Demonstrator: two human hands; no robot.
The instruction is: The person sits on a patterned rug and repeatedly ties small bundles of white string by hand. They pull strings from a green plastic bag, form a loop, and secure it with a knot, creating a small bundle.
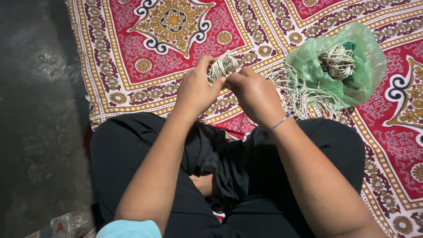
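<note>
A: What is held by the two hands?

B: A small bundle of pale cord (223,66) is gripped between them, above the lap and over the patterned cloth (145,57). The left hand (194,90) is closed around the bundle's left side, with the thumb laid across its lower edge. The right hand (254,94) is pressed against the bundle's right side, fingers curled inward, so that the cord is pinched from both sides.

A: Where is the rest of the cord seen?

B: A loose heap of the same pale cord (296,92) is spread on the cloth just beside the right hand. Further right, a green plastic bag (368,66) is lying open, and a wound coil of cord (337,61) is seen inside it. The heap is touched by the mouth of the bag.

A: What else is shown?

B: A thin blue band (280,122) is worn on the right wrist. Black trousers (264,185) are worn over crossed legs, which are rested on the red, cream and gold cloth. A dark grey floor (35,110) is seen to the left of the cloth
</note>
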